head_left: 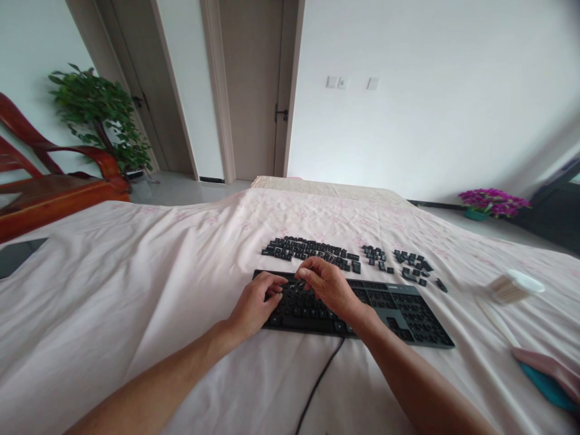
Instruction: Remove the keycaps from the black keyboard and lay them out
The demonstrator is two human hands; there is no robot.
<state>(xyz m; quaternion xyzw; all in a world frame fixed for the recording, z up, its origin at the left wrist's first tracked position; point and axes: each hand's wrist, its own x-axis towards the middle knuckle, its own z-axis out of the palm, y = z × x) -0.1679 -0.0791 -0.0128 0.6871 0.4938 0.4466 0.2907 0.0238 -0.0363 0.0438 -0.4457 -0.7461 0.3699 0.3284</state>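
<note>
A black keyboard (312, 325) lies on the cloth, with keycaps on its front-left rows and bare key positions on its right part. My left hand (258, 301) rests over the keyboard's left side, its index finger stretched out and thumb a little apart. Over the upper-left rows, my right hand (328, 285) is closed in a pinch. Whatever its fingertips hold is small, dark and hard to make out. Behind the keyboard, loose black keycaps (294, 248) lie in rows. More loose keycaps (410, 260) are grouped to the right.
The cable (317, 383) runs from the keyboard toward me across the pale floral cloth (181, 302). On the right are a container of cotton swabs (516, 285) and a pink and teal item (548, 377). A dark flat device (20, 257) lies at far left.
</note>
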